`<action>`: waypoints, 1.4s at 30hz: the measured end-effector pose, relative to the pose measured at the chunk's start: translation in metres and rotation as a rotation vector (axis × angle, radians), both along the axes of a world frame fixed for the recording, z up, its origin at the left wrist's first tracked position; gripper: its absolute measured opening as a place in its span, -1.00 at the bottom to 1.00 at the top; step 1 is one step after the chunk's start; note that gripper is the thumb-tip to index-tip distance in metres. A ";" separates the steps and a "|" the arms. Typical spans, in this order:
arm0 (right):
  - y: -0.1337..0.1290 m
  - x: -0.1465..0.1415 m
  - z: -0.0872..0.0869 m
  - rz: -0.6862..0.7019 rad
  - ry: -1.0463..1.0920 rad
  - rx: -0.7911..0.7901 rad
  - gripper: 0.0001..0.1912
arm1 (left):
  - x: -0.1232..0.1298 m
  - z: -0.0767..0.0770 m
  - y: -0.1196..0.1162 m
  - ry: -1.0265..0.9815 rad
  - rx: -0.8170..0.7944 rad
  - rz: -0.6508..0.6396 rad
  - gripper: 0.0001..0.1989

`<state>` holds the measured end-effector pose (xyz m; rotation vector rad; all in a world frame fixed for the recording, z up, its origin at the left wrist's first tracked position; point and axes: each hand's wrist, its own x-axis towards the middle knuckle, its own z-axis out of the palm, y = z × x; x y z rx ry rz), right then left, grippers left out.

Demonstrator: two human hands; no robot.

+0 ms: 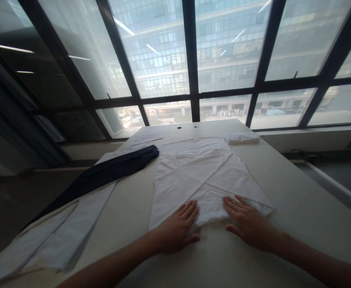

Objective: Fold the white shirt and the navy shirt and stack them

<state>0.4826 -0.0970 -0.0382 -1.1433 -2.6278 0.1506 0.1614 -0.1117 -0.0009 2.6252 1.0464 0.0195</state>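
Note:
A white garment (pixel 190 168), by its look a shirt with its sleeves folded across, lies flat on the white table (pixel 124 224). My left hand (pixel 179 226) rests palm down on its near edge, fingers stretched forward and thumb out to the side. To the right, my right hand (pixel 247 222) lies the same way on the near right part of the cloth, fingers flat. Neither hand grips anything. Wrinkles run along the near edge between the hands, and a diagonal fold crosses the middle.
Dark navy clothing (pixel 103 176) lies along the table's left side, over white folded cloth (pixel 61 232). A small folded white cloth (pixel 241 138) sits at the far right. Papers (pixel 147 135) lie at the far left. Large windows (pixel 157 52) stand behind the table.

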 end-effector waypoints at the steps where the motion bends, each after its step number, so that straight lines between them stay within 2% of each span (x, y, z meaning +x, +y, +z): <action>1: 0.000 0.000 -0.001 -0.006 0.011 0.015 -0.34 | -0.004 0.007 0.000 -0.007 -0.031 -0.024 -0.17; 4: -0.002 -0.005 -0.002 -0.036 0.037 0.061 -0.45 | -0.019 0.031 0.017 -0.091 -0.076 -0.035 -0.40; 6: -0.003 -0.015 0.000 -0.077 0.035 0.074 -0.52 | -0.035 0.041 0.045 -0.202 0.016 0.112 -0.54; 8: -0.007 -0.031 0.003 -0.123 0.034 0.075 -0.54 | -0.056 0.040 0.086 -0.272 0.185 0.258 -0.52; 10: -0.012 -0.053 0.005 -0.115 0.038 0.069 -0.49 | -0.079 0.031 0.133 -0.284 0.298 0.321 -0.43; 13: -0.019 -0.089 0.005 -0.004 0.054 0.060 -0.37 | -0.107 0.008 0.194 -0.255 0.345 0.357 -0.25; 15: -0.021 -0.108 0.002 0.039 0.078 0.053 -0.32 | -0.118 -0.007 0.221 -0.233 0.344 0.344 -0.20; 17: -0.020 -0.119 -0.001 0.019 0.112 0.035 -0.29 | -0.124 -0.018 0.238 -0.207 0.331 0.319 -0.20; 19: -0.016 -0.120 -0.003 -0.053 0.169 0.010 -0.33 | -0.127 -0.027 0.248 -0.168 0.317 0.282 -0.25; 22: -0.009 -0.104 -0.002 -0.180 0.338 0.006 -0.44 | -0.132 -0.036 0.257 -0.110 0.311 0.218 -0.30; 25: -0.005 -0.067 0.003 -0.297 0.523 0.029 -0.52 | -0.136 -0.041 0.261 -0.096 0.309 0.202 -0.33; 27: -0.006 -0.036 0.005 -0.379 0.554 0.014 -0.64 | -0.137 -0.043 0.262 -0.098 0.304 0.204 -0.35; 29: -0.008 -0.005 0.005 -0.473 0.494 0.028 -0.77 | -0.137 -0.044 0.262 -0.096 0.295 0.207 -0.35; 31: -0.013 0.021 0.001 -0.544 0.410 0.094 -0.81 | -0.135 -0.043 0.261 -0.083 0.282 0.218 -0.32; 33: -0.019 0.039 -0.004 -0.537 0.333 0.150 -0.79 | -0.133 -0.042 0.261 -0.072 0.274 0.231 -0.31; 36: -0.027 0.052 -0.011 -0.474 0.201 0.153 -0.72 | -0.132 -0.042 0.257 -0.068 0.279 0.250 -0.31; 42: -0.021 0.070 -0.007 -0.548 -0.045 0.157 -0.56 | -0.126 -0.038 0.239 -0.076 0.340 0.233 -0.35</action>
